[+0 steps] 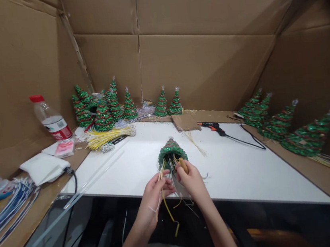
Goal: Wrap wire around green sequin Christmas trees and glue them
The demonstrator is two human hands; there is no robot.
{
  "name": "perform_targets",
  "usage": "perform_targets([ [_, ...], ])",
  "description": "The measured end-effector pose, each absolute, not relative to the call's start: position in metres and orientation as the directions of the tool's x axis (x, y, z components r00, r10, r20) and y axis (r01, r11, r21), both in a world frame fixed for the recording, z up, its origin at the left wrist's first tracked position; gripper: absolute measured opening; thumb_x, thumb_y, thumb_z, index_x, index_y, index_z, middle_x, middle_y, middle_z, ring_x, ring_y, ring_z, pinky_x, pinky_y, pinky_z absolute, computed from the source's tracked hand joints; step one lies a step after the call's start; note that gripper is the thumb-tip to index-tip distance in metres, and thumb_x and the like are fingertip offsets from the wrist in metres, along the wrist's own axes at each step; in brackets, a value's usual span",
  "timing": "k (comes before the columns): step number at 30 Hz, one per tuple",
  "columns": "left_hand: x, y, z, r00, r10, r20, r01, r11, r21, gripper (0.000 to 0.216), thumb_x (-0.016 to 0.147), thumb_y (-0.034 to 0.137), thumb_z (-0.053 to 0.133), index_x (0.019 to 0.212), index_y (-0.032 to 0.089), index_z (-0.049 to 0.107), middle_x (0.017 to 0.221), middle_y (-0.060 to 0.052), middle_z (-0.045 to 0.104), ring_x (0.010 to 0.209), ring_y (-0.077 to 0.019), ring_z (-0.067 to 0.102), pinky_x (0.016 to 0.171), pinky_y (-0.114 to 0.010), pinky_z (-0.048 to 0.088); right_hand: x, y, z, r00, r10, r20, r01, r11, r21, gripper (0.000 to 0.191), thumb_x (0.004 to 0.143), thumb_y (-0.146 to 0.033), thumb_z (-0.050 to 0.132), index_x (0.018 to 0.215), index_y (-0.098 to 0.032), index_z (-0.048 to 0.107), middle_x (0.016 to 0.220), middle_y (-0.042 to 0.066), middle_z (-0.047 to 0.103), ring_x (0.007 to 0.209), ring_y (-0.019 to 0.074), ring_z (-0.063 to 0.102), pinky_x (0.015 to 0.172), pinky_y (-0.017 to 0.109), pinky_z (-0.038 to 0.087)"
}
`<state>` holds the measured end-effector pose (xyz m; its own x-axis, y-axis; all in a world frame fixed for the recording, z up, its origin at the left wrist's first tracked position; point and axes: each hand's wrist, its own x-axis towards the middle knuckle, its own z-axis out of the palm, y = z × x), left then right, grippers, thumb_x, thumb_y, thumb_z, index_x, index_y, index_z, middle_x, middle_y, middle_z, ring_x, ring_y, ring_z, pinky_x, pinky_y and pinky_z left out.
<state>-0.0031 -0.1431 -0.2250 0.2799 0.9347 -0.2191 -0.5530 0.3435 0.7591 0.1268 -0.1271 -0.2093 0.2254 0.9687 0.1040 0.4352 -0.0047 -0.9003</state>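
My left grip (pixel 157 186) pinches yellow and white wires (pixel 168 209) between thumb and fingers; my right grip (pixel 190 176) is wrapped round a wooden handle (pixel 183 165), its far end hard to make out. The miniature Christmas tree (pixel 171 144) lies just beyond on the white bench (pixel 234 171), hollow base facing me. A hard tug could pull a strand loose, and a slipping handle could nick one.

Hands (pixel 154 193) (pixel 192 178), wires (pixel 167 208), tree (pixel 171 144) (on its side)

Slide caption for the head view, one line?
Left hand holds wires, right hand a tan stick-like object, at the open base of a small green tree.
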Motion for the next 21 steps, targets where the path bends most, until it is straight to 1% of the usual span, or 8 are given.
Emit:
perform_targets([
  [2,-0.005,-0.141,-0.224,0.331,0.920,-0.211,-0.611,0.379,0.695,0.035,0.075,0.021,0.066,0.108,0.014,0.060,0.074,-0.001,0.055,0.063,-0.0090,0.053,0.066,-0.023,0.045,0.128,-0.127,-0.210,0.246,0.963,0.110,0.468,-0.019,-0.883,0.019,0.078,-0.036,0.045,0.074,-0.019,0.053,0.064,0.001,0.057,0.060,0.0170,0.051,0.058,0.027,0.038],
  [4,-0.005,-0.138,-0.222,0.384,0.902,-0.195,-0.635,0.412,0.653,0.036,0.075,0.018,0.065,0.110,0.013,0.059,0.071,0.001,0.051,0.058,-0.0065,0.048,0.059,-0.020,0.042,0.129,-0.127,-0.210,0.270,0.957,0.104,0.510,-0.051,-0.858,0.022,0.076,-0.035,0.048,0.085,-0.018,0.059,0.077,0.005,0.064,0.069,0.0199,0.056,0.063,0.029,0.040],
  [6,-0.002,-0.135,-0.221,0.426,0.885,-0.187,-0.647,0.443,0.621,0.036,0.075,0.017,0.063,0.110,0.013,0.058,0.068,0.002,0.048,0.054,-0.0055,0.044,0.054,-0.019,0.039,0.130,-0.127,-0.210,0.281,0.956,0.083,0.544,-0.088,-0.834,0.027,0.076,-0.033,0.048,0.094,-0.018,0.061,0.088,0.007,0.067,0.078,0.0226,0.059,0.069,0.032,0.042],
  [8,0.001,-0.132,-0.219,0.457,0.869,-0.188,-0.655,0.473,0.589,0.035,0.076,0.016,0.061,0.111,0.012,0.056,0.065,0.004,0.045,0.052,-0.0054,0.042,0.052,-0.019,0.036,0.130,-0.127,-0.210,0.274,0.960,0.061,0.566,-0.110,-0.817,0.030,0.077,-0.032,0.047,0.098,-0.018,0.063,0.093,0.009,0.068,0.083,0.0240,0.060,0.072,0.033,0.042],
  [10,0.005,-0.129,-0.218,0.470,0.861,-0.194,-0.656,0.488,0.576,0.035,0.077,0.016,0.059,0.111,0.012,0.055,0.062,0.005,0.042,0.051,-0.0057,0.040,0.051,-0.019,0.035,0.130,-0.126,-0.210,0.273,0.961,0.046,0.608,-0.135,-0.782,0.029,0.079,-0.036,0.047,0.095,-0.018,0.064,0.091,0.010,0.068,0.081,0.0242,0.061,0.069,0.032,0.041],
  [14,0.008,-0.126,-0.215,0.469,0.856,-0.217,-0.643,0.500,0.580,0.037,0.079,0.016,0.055,0.115,0.011,0.053,0.059,0.006,0.038,0.047,-0.0055,0.037,0.048,-0.019,0.031,0.130,-0.126,-0.210,0.289,0.955,0.061,0.713,-0.173,-0.680,0.022,0.079,-0.037,0.051,0.084,-0.021,0.065,0.077,0.008,0.067,0.067,0.0216,0.057,0.057,0.028,0.034],
  [18,0.009,-0.125,-0.213,0.471,0.850,-0.237,-0.641,0.514,0.570,0.035,0.081,0.014,0.051,0.115,0.009,0.052,0.057,0.006,0.036,0.045,-0.0050,0.034,0.045,-0.019,0.029,0.135,-0.126,-0.211,0.284,0.951,0.123,0.677,-0.108,-0.728,0.021,0.079,-0.036,0.049,0.070,-0.020,0.059,0.066,0.004,0.061,0.058,0.0175,0.050,0.054,0.026,0.030],
  [21,0.009,-0.124,-0.215,0.489,0.840,-0.234,-0.644,0.529,0.552,0.033,0.081,0.014,0.051,0.113,0.009,0.053,0.057,0.007,0.036,0.044,-0.0046,0.033,0.045,-0.018,0.029,0.138,-0.128,-0.208,0.306,0.939,0.156,0.636,-0.080,-0.767,0.022,0.079,-0.038,0.049,0.068,-0.019,0.057,0.063,0.002,0.058,0.058,0.0161,0.046,0.054,0.025,0.029],
])
